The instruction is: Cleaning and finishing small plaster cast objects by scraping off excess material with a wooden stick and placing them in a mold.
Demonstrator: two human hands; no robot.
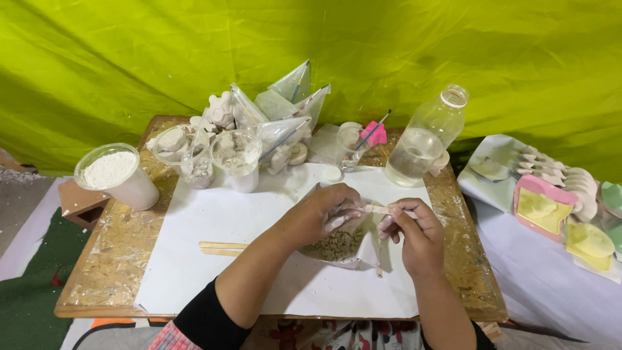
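Note:
My left hand (pixel 324 210) and my right hand (pixel 414 230) meet over a clear bowl (pixel 337 246) of greyish-brown lumpy mix on a white sheet (pixel 214 220). Between their fingertips they pinch a thin wooden stick (pixel 382 209), held level above the bowl. My left fingers are smeared with white paste. Two more wooden sticks (pixel 223 247) lie on the sheet to the left of the bowl.
A tub of white powder (pixel 116 175) stands at the table's far left. Clear cups with white casts (pixel 236 155), plastic bags and a small bear figure crowd the back. A clear water bottle (pixel 424 139) stands at the back right. Coloured moulds (pixel 551 207) lie on a side surface.

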